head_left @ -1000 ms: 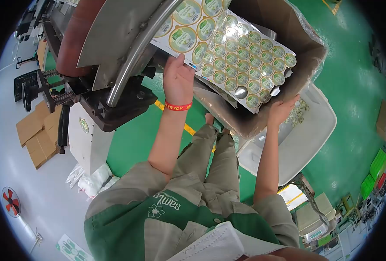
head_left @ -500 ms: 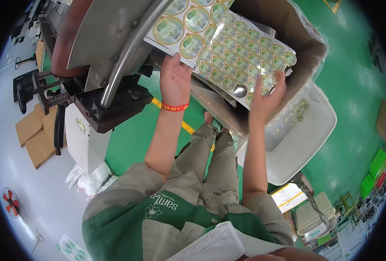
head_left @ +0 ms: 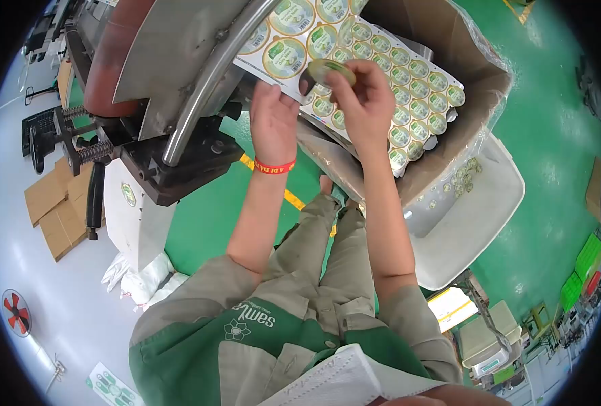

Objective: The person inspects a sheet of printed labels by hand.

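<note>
My left hand (head_left: 273, 122) grips the near edge of a printed sheet (head_left: 251, 64) of round green-and-gold labels, its fingertips partly hidden by that edge. Between thumb and fingers, my right hand (head_left: 369, 101) pinches one round label (head_left: 331, 70), tilted over the sheet's corner. Just left of that label, a dark round gap (head_left: 306, 84) shows in the sheet. More sheets of the same labels (head_left: 409, 88) lie to the right, inside a cardboard box (head_left: 473, 74) lined with clear plastic.
A machine with a curved metal bar (head_left: 202, 88) and a black base (head_left: 178, 159) stands close on the left. Below the box, a white tub (head_left: 473, 237) holds loose round pieces (head_left: 464, 177). Flattened cardboard (head_left: 60, 216) lies on the floor at left.
My right hand has moved left from the sheets in the box to the sheet's corner and now holds a round label. My left hand stays at the sheet's edge, which has shifted slightly.
</note>
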The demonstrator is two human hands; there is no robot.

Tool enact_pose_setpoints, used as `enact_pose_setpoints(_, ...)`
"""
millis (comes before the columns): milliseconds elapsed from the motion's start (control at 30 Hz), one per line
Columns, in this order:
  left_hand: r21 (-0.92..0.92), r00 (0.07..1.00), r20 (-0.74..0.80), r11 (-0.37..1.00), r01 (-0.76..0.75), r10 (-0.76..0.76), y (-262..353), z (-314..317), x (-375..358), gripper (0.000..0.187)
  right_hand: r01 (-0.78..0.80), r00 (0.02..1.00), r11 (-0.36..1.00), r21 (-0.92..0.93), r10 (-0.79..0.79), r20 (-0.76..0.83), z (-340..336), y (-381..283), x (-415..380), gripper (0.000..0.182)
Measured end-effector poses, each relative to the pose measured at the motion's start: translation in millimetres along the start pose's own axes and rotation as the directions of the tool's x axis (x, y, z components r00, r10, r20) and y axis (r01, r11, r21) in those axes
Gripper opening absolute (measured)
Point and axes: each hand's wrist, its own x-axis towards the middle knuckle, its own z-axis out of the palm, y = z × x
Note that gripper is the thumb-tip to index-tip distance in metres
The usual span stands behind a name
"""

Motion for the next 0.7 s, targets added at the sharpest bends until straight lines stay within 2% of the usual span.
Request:
enact_pose_setpoints(33,-0.043,1.000,-0.018,0.999,-0.019,0.018,3.6,7.1,1.0,0.032,0.030,0.997,0.997,-0.067,-0.025,0.073,4.2,-3.0,5.5,0.022)
enact_pose_setpoints(67,-0.018,0.999,-0.048,1.000,-0.010,0.009,1.5,-1.6,4.5,0.026,0.128,0.984,0.988,-0.087,-0.116,0.132,9.2,-4.5,11.3,0.031)
enact_pose_setpoints(100,0.006,0.997,-0.077,1.000,-0.002,0.002,1.1,-7.5,7.8,0.022,0.129,0.984,0.988,-0.085,-0.117,0.132,9.5,-6.6,11.9,0.031)
enact_pose_setpoints(133,0.008,0.997,-0.076,1.000,-0.004,0.004,-1.7,-11.3,6.5,0.022,0.203,0.972,0.950,-0.236,-0.165,0.169,9.0,-8.4,12.5,0.033)
enact_pose_setpoints(167,0.077,0.999,-0.042,0.996,0.038,-0.035,-5.4,-14.3,4.7,0.031,0.275,0.955,0.883,-0.380,-0.206,0.212,7.8,-9.8,12.9,0.036)
enact_pose_setpoints(200,0.145,0.997,-0.011,0.986,0.076,-0.075,-7.3,-13.6,3.0,0.042,0.253,0.963,0.875,-0.412,-0.187,0.196,4.5,-10.9,7.8,0.036)
enact_pose_setpoints(333,0.169,0.988,-0.043,0.974,0.153,-0.148,-11.2,-6.1,-12.1,0.043,0.176,0.983,0.874,-0.453,-0.135,0.122,-16.4,-9.0,-15.8,0.023)
enact_pose_setpoints(400,0.091,0.983,0.098,0.985,0.149,-0.157,-6.2,0.3,-15.5,0.046,0.188,0.981,0.914,-0.358,-0.192,0.023,-25.9,-4.0,-21.7,0.016)
enact_pose_setpoints(433,0.092,0.983,0.098,0.985,0.148,-0.157,-4.9,0.4,-13.8,0.046,0.188,0.981,0.915,-0.357,-0.192,0.023,-29.7,-4.4,-22.5,0.016)
enact_pose_setpoints(500,-0.002,0.996,0.080,0.999,0.039,-0.038,-0.8,-1.6,-7.6,0.033,0.110,0.971,0.994,-0.009,-0.109,-0.213,-37.4,-8.5,-23.0,0.016)
enact_pose_setpoints(533,0.084,0.995,0.095,0.996,0.010,-0.018,2.0,-2.4,-5.2,0.049,0.145,0.931,0.989,0.041,-0.122,-0.344,-47.3,-14.5,-24.8,0.017)
enact_pose_setpoints(567,0.087,0.995,0.096,0.996,0.007,-0.015,4.3,-3.9,-3.0,0.049,0.186,0.875,0.979,0.085,-0.126,-0.468,-62.4,-20.6,-26.8,0.019)
enact_pose_setpoints(633,0.037,0.999,0.053,0.999,0.006,-0.008,8.6,-8.1,1.4,0.048,0.377,0.649,0.887,0.267,-0.047,-0.759,-106.2,-25.8,-26.0,0.021)
enact_pose_setpoints(700,0.006,0.998,0.063,1.000,0.007,-0.007,10.7,-12.3,4.1,0.047,0.423,0.663,0.660,0.621,0.242,-0.709,-166.2,-21.1,-37.3,0.035)
